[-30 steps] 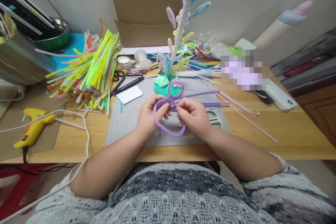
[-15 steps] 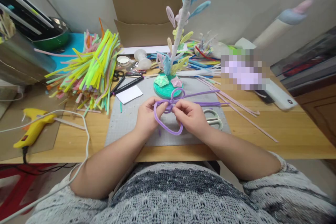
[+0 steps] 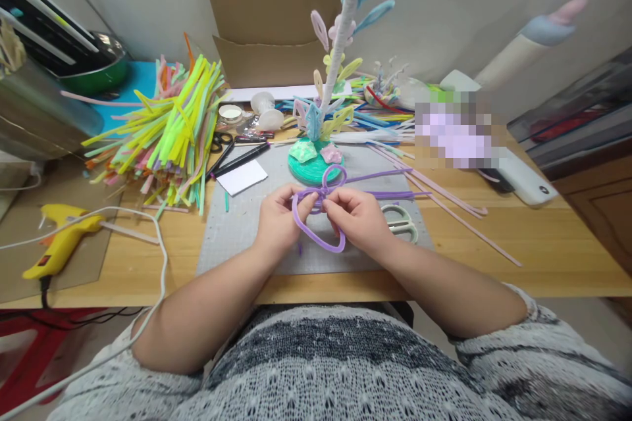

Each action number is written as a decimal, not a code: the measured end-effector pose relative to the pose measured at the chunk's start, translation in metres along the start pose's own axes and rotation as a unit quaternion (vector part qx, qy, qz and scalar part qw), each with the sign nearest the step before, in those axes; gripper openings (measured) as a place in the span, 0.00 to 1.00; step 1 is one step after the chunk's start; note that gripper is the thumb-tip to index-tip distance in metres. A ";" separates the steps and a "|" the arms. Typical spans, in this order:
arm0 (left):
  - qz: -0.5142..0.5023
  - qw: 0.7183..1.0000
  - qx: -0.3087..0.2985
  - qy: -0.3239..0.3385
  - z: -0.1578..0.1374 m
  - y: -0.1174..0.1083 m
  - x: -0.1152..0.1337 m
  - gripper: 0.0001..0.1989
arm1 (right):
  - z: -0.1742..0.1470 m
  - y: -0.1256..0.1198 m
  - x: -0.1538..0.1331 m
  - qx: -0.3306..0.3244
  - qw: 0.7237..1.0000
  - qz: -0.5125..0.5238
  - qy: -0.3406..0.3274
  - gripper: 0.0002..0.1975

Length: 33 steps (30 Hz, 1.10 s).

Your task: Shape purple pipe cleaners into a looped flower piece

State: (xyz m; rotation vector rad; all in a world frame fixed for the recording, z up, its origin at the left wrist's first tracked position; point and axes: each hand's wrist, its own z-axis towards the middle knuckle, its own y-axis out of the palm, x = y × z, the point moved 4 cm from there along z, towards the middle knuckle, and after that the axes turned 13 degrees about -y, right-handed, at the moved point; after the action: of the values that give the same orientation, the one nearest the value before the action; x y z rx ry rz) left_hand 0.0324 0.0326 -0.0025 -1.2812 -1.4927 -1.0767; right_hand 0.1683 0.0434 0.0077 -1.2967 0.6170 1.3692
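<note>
A purple pipe cleaner, bent into loops, is held between both hands above the grey cutting mat. My left hand pinches it near the centre where the loops meet. My right hand grips the same centre from the other side, thumb and index finger together. One large loop hangs down toward me and a smaller one stands up at the back. Further purple pipe cleaners stretch out to the right behind my right hand. Scissors with pale green handles lie partly hidden by that hand.
Behind my hands stands a white-wrapped stem with pipe-cleaner flowers on a green round base. A pipe-cleaner bundle, black pens and a yellow glue gun lie left. Pink pipe cleaners and a phone-like white object lie right.
Both hands keep their pinch at the centre of the purple loops. The large lower loop has shifted very slightly; otherwise the view moves only a little.
</note>
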 end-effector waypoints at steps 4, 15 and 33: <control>-0.010 1.000 -0.012 -0.003 -0.001 0.002 0.001 0.12 | 0.000 -0.001 0.003 0.013 1.000 0.001 0.017 0.11; 0.078 0.988 0.021 0.132 0.000 -0.003 0.001 0.07 | 0.002 0.000 0.002 -0.008 0.987 0.140 0.077 0.11; 0.173 0.934 0.109 0.293 -0.008 -0.012 0.018 0.03 | -0.001 0.006 0.004 -0.070 0.971 0.188 0.133 0.16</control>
State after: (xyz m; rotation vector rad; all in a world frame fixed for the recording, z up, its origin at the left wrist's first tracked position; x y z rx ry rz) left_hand 0.0198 0.0278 0.0159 -0.9111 -0.8658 -0.9178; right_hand 0.1642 0.0424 0.0023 -1.5484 1.0054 1.5778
